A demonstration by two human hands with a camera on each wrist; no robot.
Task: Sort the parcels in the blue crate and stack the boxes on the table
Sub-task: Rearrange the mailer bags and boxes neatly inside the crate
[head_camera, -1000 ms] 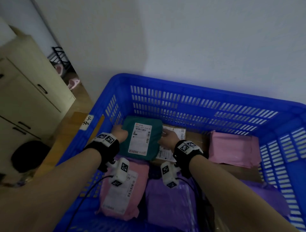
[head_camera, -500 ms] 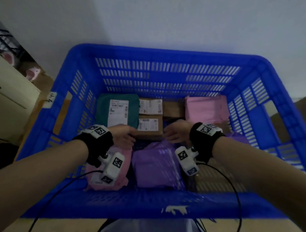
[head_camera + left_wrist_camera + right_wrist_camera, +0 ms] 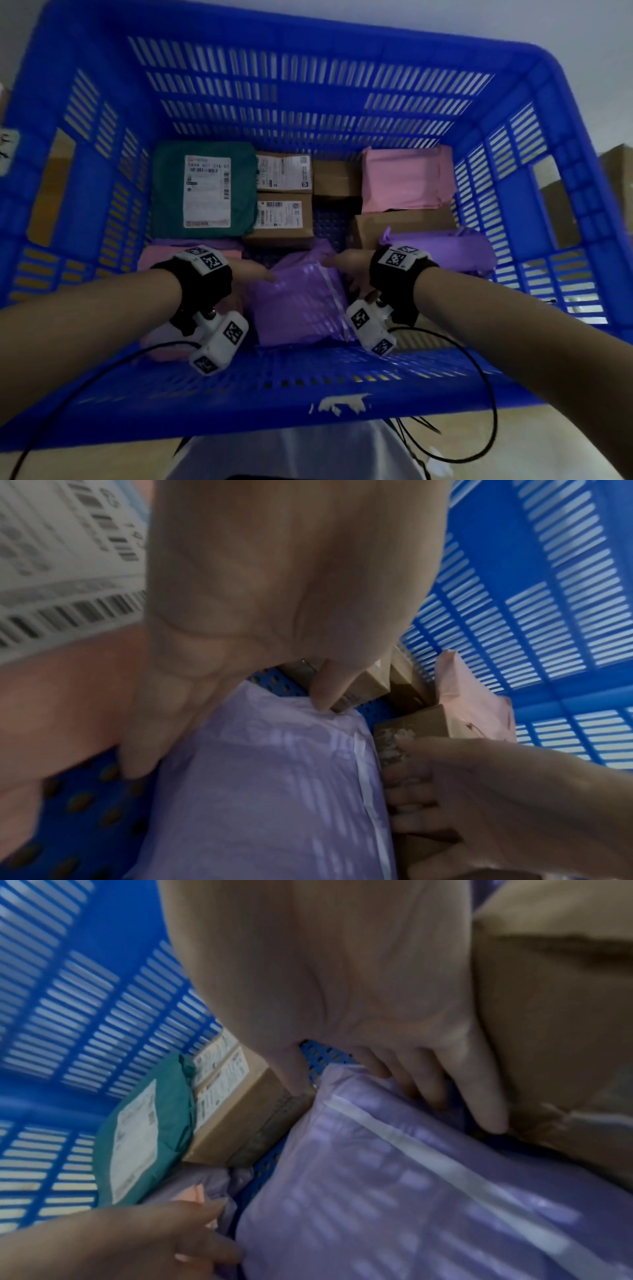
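Both hands flank the purple poly mailer near the front of the blue crate.
Left hand and right hand hold relaxed, barely curled fingers against its edges, gripping nothing; the slick, soft, glossy film could slip or sag when lifted, unlike the rigid cardboard boxes beyond.

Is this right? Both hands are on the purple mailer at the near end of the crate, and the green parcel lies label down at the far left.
Not quite. The green parcel lies label up: the head view shows its white shipping label facing the camera. The rest holds: left hand and right hand flank the purple mailer in the blue crate.
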